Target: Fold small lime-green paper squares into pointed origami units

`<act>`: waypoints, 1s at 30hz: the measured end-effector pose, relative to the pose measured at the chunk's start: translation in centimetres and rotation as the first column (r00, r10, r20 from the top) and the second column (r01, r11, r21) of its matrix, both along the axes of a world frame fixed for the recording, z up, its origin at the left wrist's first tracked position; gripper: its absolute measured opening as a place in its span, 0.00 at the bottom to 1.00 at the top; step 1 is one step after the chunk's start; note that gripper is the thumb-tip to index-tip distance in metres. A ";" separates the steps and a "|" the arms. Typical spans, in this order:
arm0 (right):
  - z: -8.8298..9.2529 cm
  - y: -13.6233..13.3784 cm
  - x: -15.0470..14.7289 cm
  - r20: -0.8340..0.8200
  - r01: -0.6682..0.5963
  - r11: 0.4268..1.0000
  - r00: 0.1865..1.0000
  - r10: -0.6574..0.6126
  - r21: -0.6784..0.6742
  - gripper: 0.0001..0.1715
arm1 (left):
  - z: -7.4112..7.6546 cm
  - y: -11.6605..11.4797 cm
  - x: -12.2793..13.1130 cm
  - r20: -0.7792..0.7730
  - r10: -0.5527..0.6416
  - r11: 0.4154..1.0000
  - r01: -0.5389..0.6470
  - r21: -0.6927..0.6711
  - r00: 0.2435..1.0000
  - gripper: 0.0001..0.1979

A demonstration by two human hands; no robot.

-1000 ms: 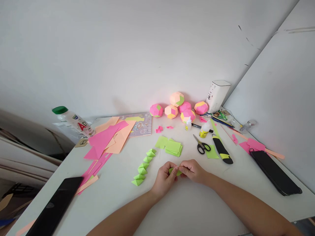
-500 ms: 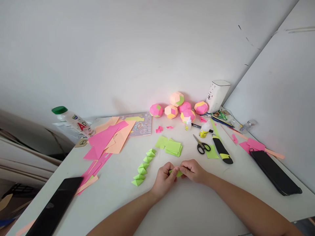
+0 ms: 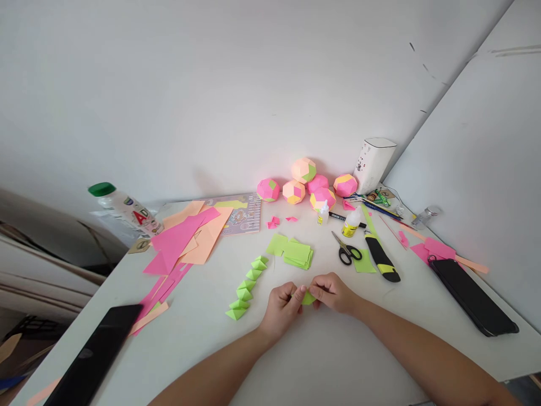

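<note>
A small green paper piece is pinched between both hands above the table. My left hand grips its left side, thumb on top, and my right hand grips its right side with curled fingers. Folded green paper pieces stand in a slanting row to the left of my left hand. Beyond the hands lies a stack of green paper. Black-handled scissors rest beside a green sheet, past my right hand.
Several paper balls sit by the wall, near glue bottles. A cutter and a black case are at right. Pink and orange sheets, a white bottle and a dark device occupy the left.
Both hands have shifted slightly, and a little more of the green piece shows between them. The other things on the table stay where they were.
</note>
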State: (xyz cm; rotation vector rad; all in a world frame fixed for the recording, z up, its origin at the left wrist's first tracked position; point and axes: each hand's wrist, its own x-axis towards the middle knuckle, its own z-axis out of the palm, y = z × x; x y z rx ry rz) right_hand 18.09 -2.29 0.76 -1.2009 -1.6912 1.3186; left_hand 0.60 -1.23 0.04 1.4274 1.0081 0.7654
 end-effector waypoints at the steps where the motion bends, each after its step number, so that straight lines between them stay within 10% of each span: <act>1: 0.1 0.0 0.0 -0.006 -0.002 1.000 1.000 0.002 -0.006 0.19 | 0.1 0.0 0.0 -0.006 -0.005 1.000 0.005 0.013 1.000 0.24; 30: 0.1 0.0 0.0 -0.018 0.000 1.000 1.000 0.000 0.020 0.19 | -0.4 0.2 -0.1 0.081 -0.055 0.994 0.062 -0.086 0.995 0.18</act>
